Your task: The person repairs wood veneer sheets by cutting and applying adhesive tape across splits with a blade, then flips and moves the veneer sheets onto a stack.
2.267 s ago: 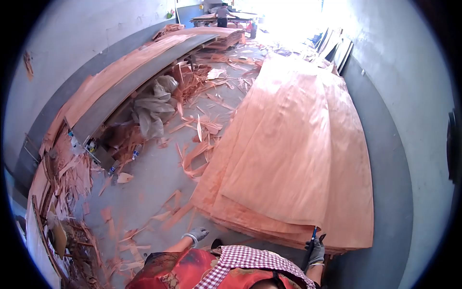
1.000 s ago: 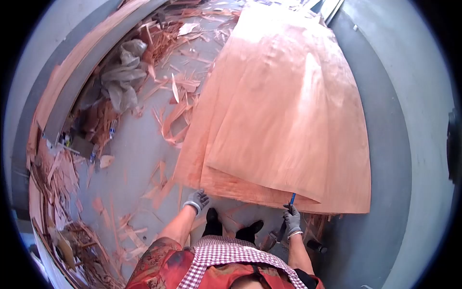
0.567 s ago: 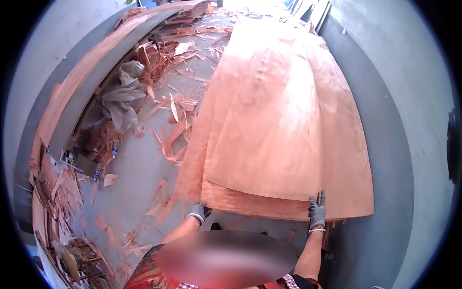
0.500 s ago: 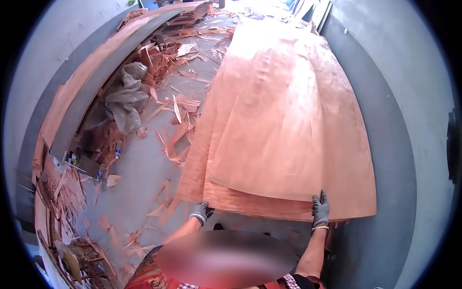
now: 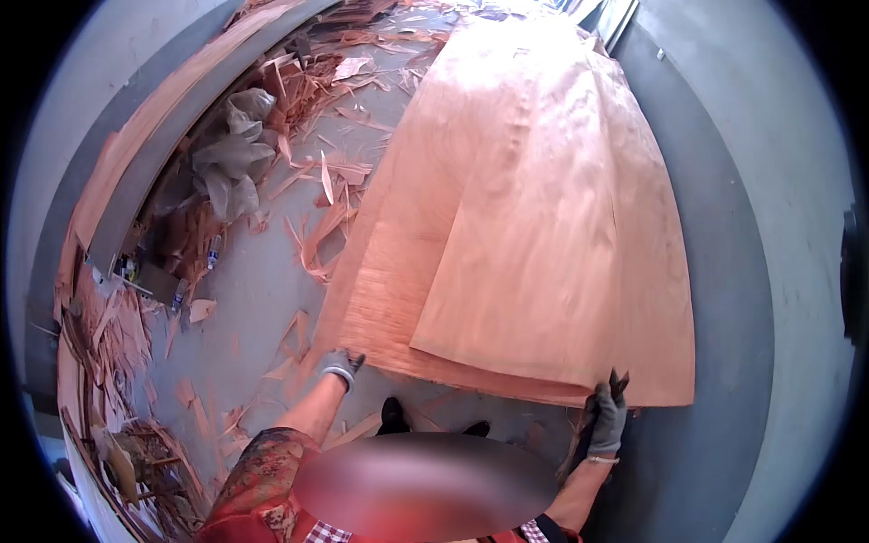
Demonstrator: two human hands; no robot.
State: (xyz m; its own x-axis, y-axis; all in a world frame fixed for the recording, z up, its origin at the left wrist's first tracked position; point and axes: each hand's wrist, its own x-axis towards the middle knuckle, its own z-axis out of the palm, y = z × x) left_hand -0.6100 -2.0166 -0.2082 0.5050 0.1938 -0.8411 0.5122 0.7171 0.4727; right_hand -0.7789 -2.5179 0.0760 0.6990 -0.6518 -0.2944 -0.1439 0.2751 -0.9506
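A stack of large, thin reddish wood veneer sheets (image 5: 389, 299) stretches away in front of me. Its top veneer sheet (image 5: 516, 299) lies askew, leaving a strip of the sheets below bare on the left. My left hand (image 5: 342, 366), in a grey glove, is closed at the stack's near left corner, with the fingertips partly hidden. At the near edge on the right, my right hand (image 5: 606, 423), also gloved, grips the veneer edge between thumb and fingers. How many sheets each hand holds cannot be made out.
Veneer scraps (image 5: 330, 226) litter the grey floor on the left. Beyond them are a crumpled plastic sheet (image 5: 231, 158) and a long curved-looking stack of boards (image 5: 172, 118) by the wall. A grey wall (image 5: 724, 253) runs close along the right. My shoes (image 5: 392, 414) stand below the veneer edge.
The top veneer sheet's near left corner has shifted right, baring more of the sheets beneath. My left hand has moved left and forward; my right hand sits slightly nearer my body.
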